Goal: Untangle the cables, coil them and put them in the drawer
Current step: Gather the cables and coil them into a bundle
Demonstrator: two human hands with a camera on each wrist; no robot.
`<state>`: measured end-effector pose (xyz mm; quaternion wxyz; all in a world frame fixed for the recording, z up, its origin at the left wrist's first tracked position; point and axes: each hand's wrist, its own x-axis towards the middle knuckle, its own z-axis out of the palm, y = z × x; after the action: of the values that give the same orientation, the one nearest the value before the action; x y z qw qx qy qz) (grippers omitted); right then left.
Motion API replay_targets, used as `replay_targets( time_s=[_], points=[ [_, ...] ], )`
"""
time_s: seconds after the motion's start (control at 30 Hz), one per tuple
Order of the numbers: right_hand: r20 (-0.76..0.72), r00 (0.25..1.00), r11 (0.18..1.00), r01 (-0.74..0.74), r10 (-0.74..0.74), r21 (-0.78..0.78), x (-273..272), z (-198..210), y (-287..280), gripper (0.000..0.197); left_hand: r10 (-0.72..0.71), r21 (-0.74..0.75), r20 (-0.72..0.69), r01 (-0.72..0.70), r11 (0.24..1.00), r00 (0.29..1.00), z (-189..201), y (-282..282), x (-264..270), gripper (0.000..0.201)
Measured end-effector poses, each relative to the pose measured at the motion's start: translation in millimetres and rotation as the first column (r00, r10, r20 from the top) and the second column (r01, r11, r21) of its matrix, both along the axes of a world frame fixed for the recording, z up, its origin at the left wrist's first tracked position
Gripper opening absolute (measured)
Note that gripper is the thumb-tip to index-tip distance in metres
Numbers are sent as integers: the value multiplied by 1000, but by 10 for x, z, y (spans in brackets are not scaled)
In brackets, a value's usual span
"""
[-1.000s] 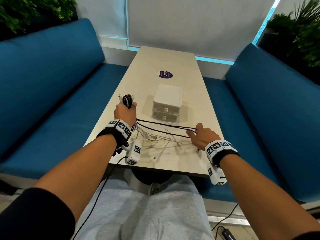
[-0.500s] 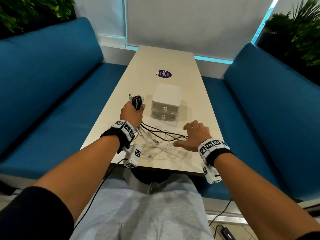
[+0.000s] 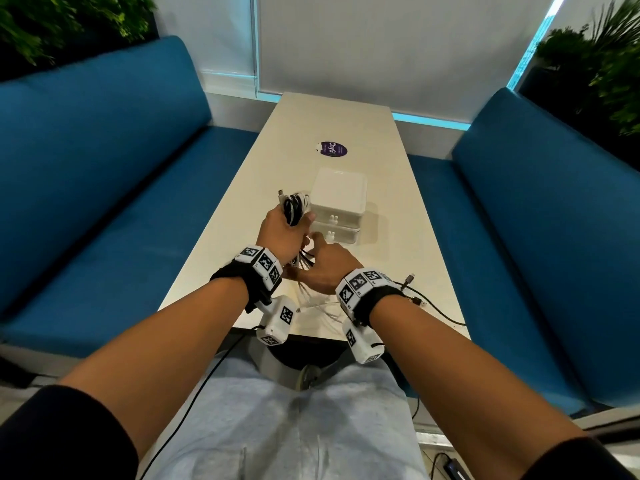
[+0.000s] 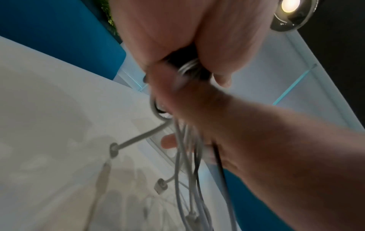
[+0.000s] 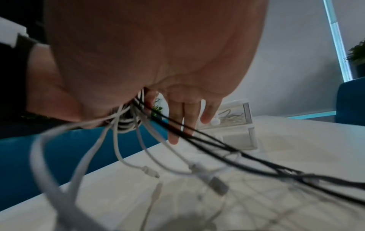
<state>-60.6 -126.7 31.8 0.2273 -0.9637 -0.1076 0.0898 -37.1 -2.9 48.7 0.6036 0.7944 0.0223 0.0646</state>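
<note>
My left hand (image 3: pixel 282 230) grips a coiled bundle of black and white cables (image 3: pixel 293 207) and holds it upright just left of the white two-drawer unit (image 3: pixel 339 192). Loose strands hang from the fist (image 4: pixel 177 39) down to the table. My right hand (image 3: pixel 323 268) reaches in beneath it; in the right wrist view its fingers (image 5: pixel 183 112) are straight and two black cable strands (image 5: pixel 237 154) run across them. White cable ends (image 5: pixel 150 170) lie on the table below. Both drawers look closed; white cable shows through the upper drawer's front (image 5: pixel 233 115).
The long cream table (image 3: pixel 381 168) carries a purple sticker (image 3: pixel 331 148) behind the drawer unit. A black cable (image 3: pixel 440 311) trails toward the table's right front corner. Blue benches (image 3: pixel 104 185) flank both sides, with plants behind them.
My right hand has swung from the table's right side in to just under the left hand. The left hand moved right with the bundle toward the drawers. The taut black strands have gone slack.
</note>
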Motion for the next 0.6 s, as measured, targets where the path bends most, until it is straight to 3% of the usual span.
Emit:
replay_targets(
  time_s=[0.13, 0.2, 0.3, 0.43, 0.6],
  points=[
    [-22, 1000, 999, 11, -10, 40, 24, -184, 19, 42, -51, -127, 4, 51, 991, 999, 15, -41, -34, 21],
    [-49, 999, 995, -8, 13, 104, 12, -199, -15, 26, -56, -142, 9, 57, 988, 998, 17, -48, -69, 25],
    [-105, 993, 985, -28, 46, 170, -16, -165, -70, 16, -5, -165, -8, 4, 986, 1000, 10, -43, -91, 27],
    [-60, 998, 990, -15, 24, 139, -2, -152, -221, 15, 54, -245, -37, -61, 968, 998, 50, -24, -7, 27],
    [-131, 990, 997, -44, 52, 65, -15, -140, -295, 21, -25, -227, -69, 9, 974, 997, 124, -57, -30, 25]
  ],
)
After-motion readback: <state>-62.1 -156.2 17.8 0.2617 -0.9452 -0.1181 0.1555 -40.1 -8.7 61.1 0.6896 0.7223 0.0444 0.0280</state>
